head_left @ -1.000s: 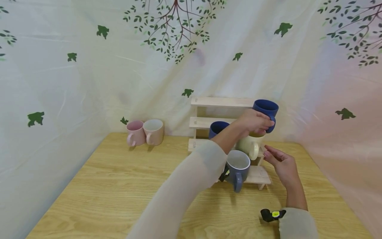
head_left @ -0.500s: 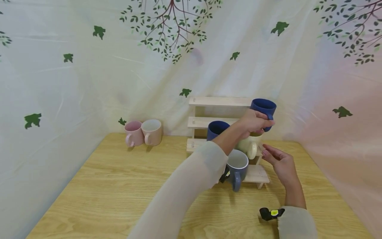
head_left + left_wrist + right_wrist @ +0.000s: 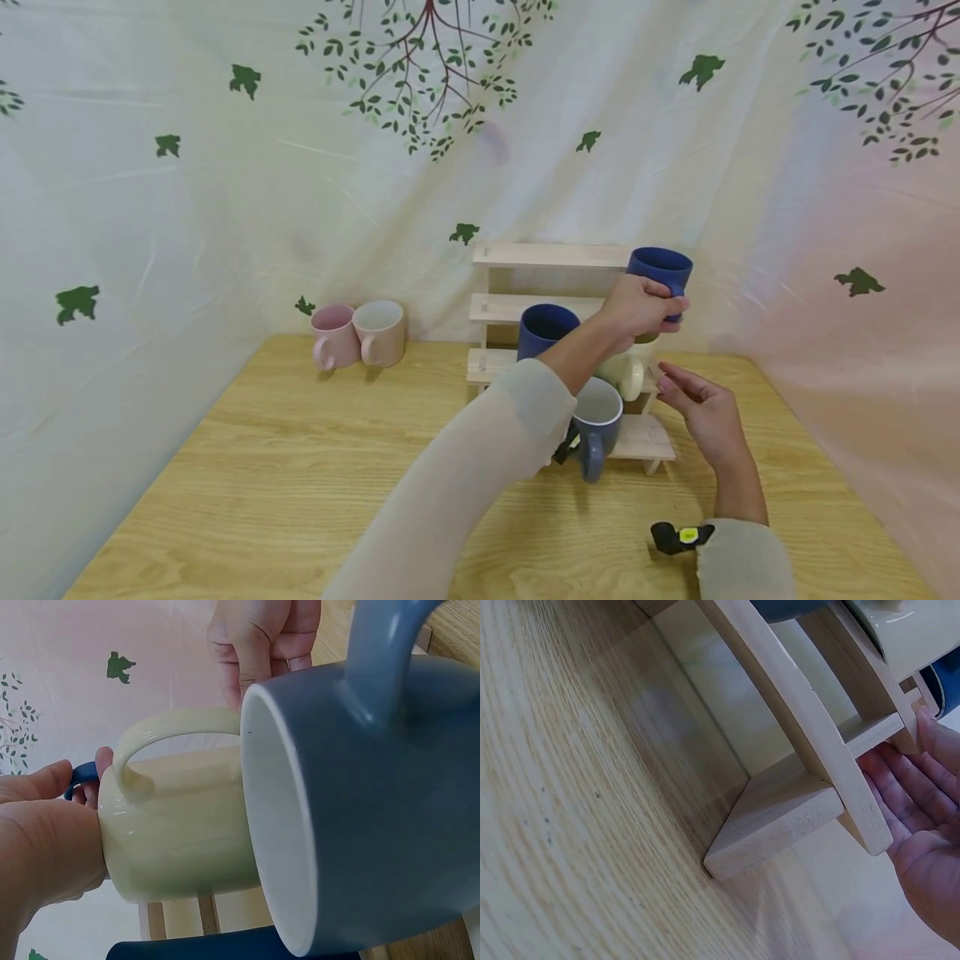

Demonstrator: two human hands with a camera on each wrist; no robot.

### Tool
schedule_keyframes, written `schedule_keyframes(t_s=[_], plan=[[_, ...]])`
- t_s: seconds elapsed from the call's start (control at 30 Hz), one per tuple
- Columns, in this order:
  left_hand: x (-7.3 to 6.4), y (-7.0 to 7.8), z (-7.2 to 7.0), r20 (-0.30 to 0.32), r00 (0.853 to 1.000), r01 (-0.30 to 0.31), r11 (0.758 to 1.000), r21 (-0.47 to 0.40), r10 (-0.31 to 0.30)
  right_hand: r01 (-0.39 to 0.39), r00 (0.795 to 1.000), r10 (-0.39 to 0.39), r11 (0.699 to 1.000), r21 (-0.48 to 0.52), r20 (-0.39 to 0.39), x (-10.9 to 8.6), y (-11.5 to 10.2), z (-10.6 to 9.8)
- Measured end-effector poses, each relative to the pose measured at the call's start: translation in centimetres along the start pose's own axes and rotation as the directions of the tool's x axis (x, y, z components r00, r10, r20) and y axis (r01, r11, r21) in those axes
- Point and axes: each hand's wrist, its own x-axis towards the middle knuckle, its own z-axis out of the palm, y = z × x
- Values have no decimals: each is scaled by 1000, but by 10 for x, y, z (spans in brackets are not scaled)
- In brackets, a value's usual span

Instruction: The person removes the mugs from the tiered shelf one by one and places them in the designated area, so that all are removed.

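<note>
My left hand (image 3: 640, 310) grips a dark blue mug (image 3: 658, 265) by its handle at the right end of the upper part of a stepped wooden rack (image 3: 551, 254). The hand hides the mug's base, so I cannot tell if it rests on a tier. Below it on the rack stands a cream mug (image 3: 180, 817), partly covered by the hand. My right hand (image 3: 708, 417) pinches the right end of a rack tier, thumb above and fingers beneath in the right wrist view. A grey-blue mug (image 3: 597, 417) stands on the lowest tier, and another dark blue mug (image 3: 546, 327) stands further left.
A pink mug (image 3: 335, 337) and a beige mug (image 3: 380, 335) stand side by side at the table's back left. The wooden table (image 3: 300, 483) ends against a leaf-printed curtain (image 3: 360, 183). My left forearm crosses in front of the rack.
The left hand and its blue mug have shifted very slightly, and the hand covers more of the mug's base. The right hand keeps its hold on the rack. The head view has drifted a little.
</note>
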Motion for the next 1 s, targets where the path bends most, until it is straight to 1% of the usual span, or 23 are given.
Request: schedule_keyframes(t_s=[0.23,0.33,0.53,0.7,0.83,1.0], plan=[[-2,-1,0,6,1000,2,998,-67,-2,-24,1000,24,999,-29,-5,-1,1,-1],[-3,-2,-1,4,1000,-8,997,-73,8,-24,1000,24,1000,-5,-2,-2,1,0],[-4,-4,-1,-45,999,-15,999,-47,13,-12,1000,11,1000,29,6,-2,2,2],[-5,-4,-1,-62,998,-25,997,-76,21,9,1000,-9,998,56,4,-2,2,2],[-8,-2,-4,-44,998,-55,995,-84,52,16,1000,-17,998,54,1,0,1,2],[-12,2,-8,-24,994,-110,990,-87,108,-7,1000,7,1000,-1,0,-1,0,1]])
